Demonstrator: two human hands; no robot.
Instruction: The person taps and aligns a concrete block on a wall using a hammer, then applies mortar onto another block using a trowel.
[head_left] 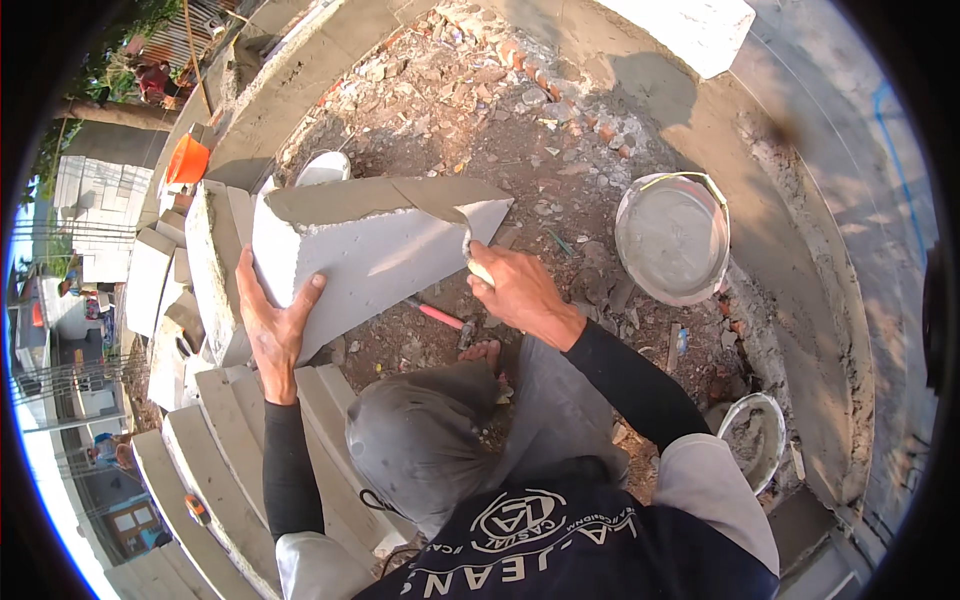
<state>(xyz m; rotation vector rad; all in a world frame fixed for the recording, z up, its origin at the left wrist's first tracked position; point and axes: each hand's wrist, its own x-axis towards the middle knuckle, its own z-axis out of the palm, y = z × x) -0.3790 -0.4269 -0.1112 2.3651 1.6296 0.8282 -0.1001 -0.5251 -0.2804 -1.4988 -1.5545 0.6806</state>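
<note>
A large white lightweight concrete block (385,255) stands tilted in front of me, its upper face coated with grey mortar (335,199). My left hand (275,328) grips the block's left end, with the thumb on the near face and the fingers round the corner. In my right hand (530,290) is a trowel (467,238), held by its handle. Its blade lies against the mortar near the block's right end. Below the block a hammer (440,316) with a pink handle rests on the ground.
A bucket of grey mortar (672,238) stands to the right, with a smaller bucket (752,440) nearer me. More blocks (222,425) are stacked at left, with a tape measure (197,510) on them. An orange bucket (188,160) sits far left. Rubble (440,95) covers the ground inside low plastered walls.
</note>
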